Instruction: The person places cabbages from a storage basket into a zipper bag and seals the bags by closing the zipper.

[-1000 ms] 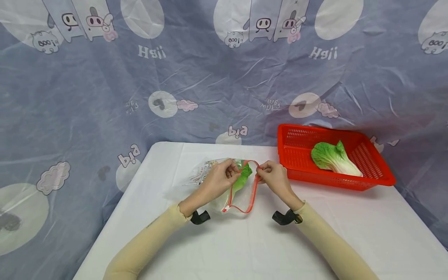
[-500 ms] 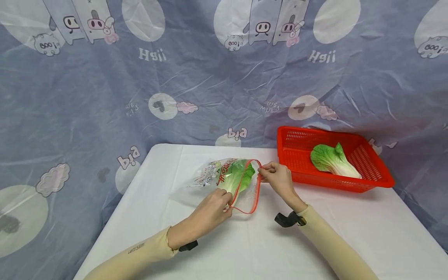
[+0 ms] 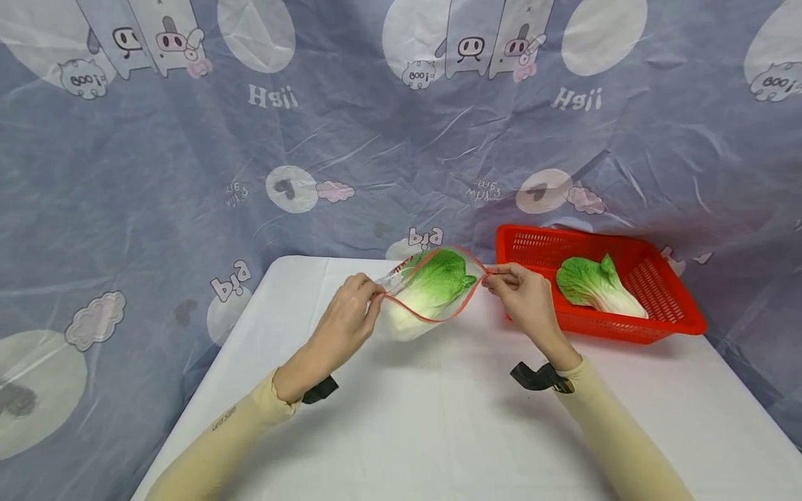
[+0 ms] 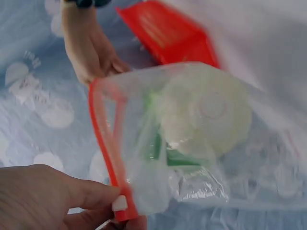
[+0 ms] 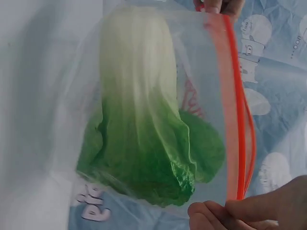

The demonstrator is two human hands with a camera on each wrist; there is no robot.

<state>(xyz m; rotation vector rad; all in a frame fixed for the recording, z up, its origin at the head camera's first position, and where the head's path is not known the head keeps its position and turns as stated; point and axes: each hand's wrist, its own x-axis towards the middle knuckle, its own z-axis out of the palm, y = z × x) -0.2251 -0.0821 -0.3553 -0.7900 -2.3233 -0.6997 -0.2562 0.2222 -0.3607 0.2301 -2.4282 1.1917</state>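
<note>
A clear zip bag [image 5: 211,62] with a red zip edge hangs between both hands, its mouth spread apart. Inside it lies a cabbage [image 5: 139,96] with a pale stalk and green leaves. My left hand [image 3: 341,316] pinches the left corner of the mouth, beside the white slider [image 4: 120,203] in the left wrist view. The right hand [image 3: 523,296] pinches the opposite corner between thumb and fingers. Red print on the bag is partly hidden by the cabbage.
At the right back stands a red plastic basket [image 3: 532,259] with another cabbage [image 3: 598,287] in it. A white cloth covers the table [image 3: 438,431]. Behind it hangs a blue-grey patterned curtain [image 3: 363,125].
The left hand moved from the near edge of the bag's mouth to its left corner. Both hands raised the bag off the table, and its mouth turned toward the person.
</note>
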